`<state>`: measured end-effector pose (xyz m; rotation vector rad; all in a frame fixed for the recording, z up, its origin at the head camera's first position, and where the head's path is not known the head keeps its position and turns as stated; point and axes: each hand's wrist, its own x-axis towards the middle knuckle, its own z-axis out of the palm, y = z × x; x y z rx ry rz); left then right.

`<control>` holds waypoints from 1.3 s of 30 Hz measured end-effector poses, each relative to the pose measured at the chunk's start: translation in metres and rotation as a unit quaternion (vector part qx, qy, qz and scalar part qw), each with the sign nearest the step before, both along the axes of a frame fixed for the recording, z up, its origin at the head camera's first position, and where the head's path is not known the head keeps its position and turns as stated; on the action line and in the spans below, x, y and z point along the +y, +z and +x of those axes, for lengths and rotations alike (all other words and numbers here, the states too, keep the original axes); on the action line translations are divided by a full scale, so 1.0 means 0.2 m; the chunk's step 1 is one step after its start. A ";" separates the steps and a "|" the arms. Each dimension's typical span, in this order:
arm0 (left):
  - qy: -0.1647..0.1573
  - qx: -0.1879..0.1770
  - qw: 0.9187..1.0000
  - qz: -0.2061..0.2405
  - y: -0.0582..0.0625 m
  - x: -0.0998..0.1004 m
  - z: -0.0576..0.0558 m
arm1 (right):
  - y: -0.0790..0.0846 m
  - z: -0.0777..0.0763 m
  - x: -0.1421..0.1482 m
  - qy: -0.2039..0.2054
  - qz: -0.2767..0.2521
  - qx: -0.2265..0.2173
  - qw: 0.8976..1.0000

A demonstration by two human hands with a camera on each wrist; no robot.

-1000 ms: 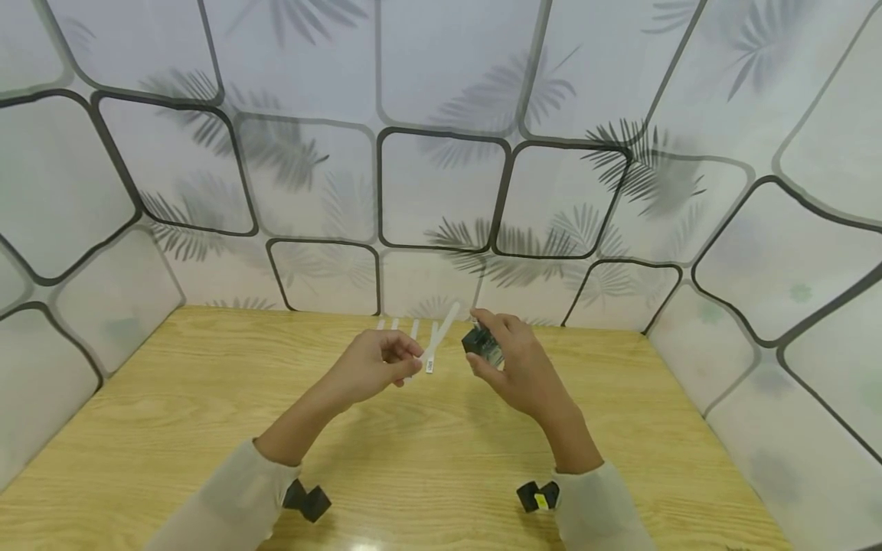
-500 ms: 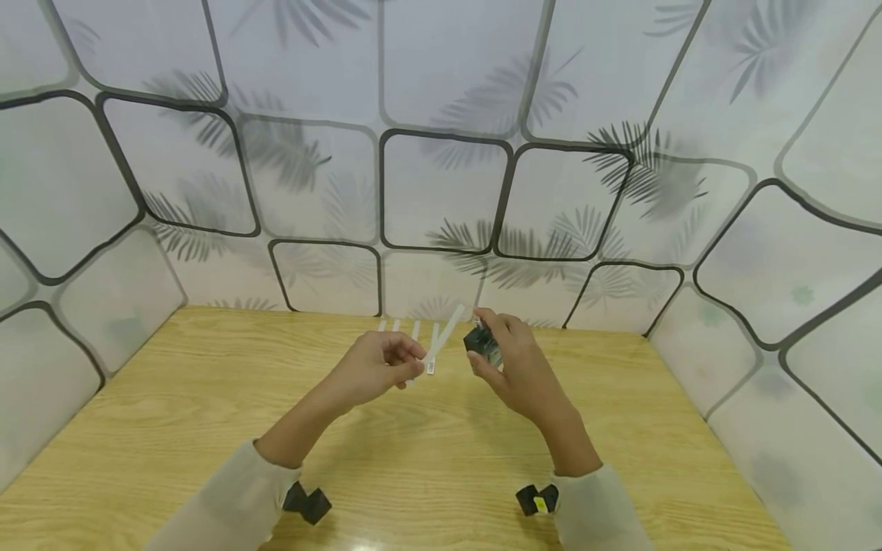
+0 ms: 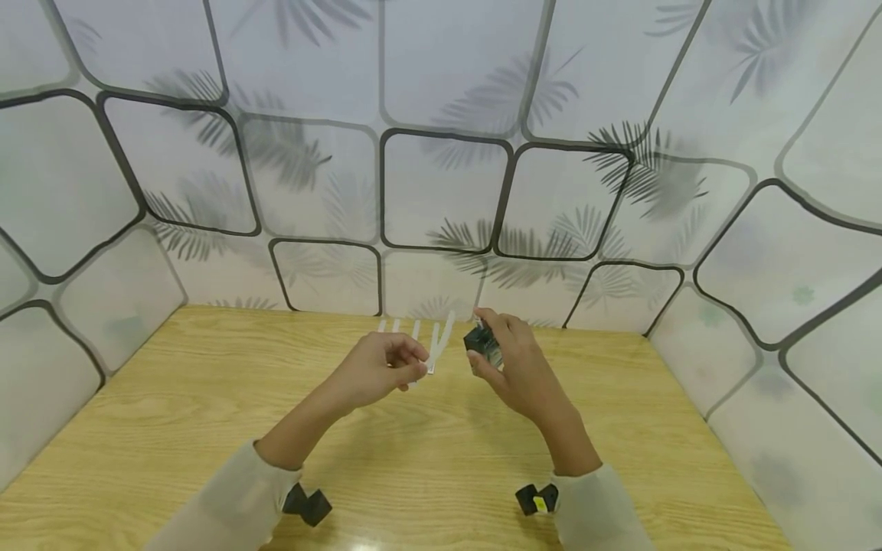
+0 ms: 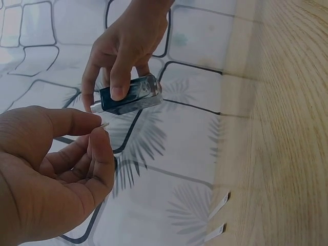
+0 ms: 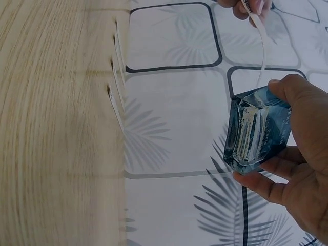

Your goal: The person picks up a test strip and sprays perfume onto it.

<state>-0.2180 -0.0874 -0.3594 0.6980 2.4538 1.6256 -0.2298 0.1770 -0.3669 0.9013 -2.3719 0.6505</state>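
Observation:
My left hand (image 3: 379,369) pinches a narrow white paper test strip (image 3: 445,334) between thumb and index finger. The strip slants up toward the right hand, and in the left wrist view it shows nearly edge-on. My right hand (image 3: 525,371) grips a blue glass perfume bottle (image 5: 259,128), its thick clear base turned outward in the right wrist view. The index finger lies at the silver sprayer (image 4: 97,107), which faces the left hand's strip. A small gap parts strip and bottle. Both are held above the table.
Several more white strips (image 3: 416,330) lie in a row at the back edge of the wooden table (image 3: 413,474), small dark marks on their near ends. A patterned white curtain (image 3: 441,191) rises behind and along both sides. Dark camera mounts (image 3: 308,503) sit at the sleeves.
The tip of the held strip swung slightly right, then back left and lower. My left hand has shifted a little to the right. The right hand with the bottle has stayed almost still.

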 end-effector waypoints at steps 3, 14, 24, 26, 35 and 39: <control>0.000 -0.002 1.000 -0.001 0.00 0.00 0.00 | 0.00 0.00 0.00 0.001 0.000 0.004 1.000; -0.001 0.005 1.000 0.004 0.01 0.00 0.00 | 0.01 0.00 0.00 0.007 -0.004 0.034 0.999; -0.003 0.004 1.000 0.005 0.01 0.00 0.00 | 0.01 0.00 0.00 0.007 0.004 0.015 1.000; -0.004 0.004 1.000 0.004 0.00 0.00 0.00 | 0.01 0.00 0.00 0.007 0.003 0.014 1.000; -0.002 0.002 1.000 0.002 0.01 0.00 0.01 | 0.00 0.00 0.00 0.004 -0.003 0.017 1.000; -0.002 0.003 1.000 0.000 0.02 0.00 0.01 | -0.01 -0.01 0.00 0.006 -0.006 0.015 1.000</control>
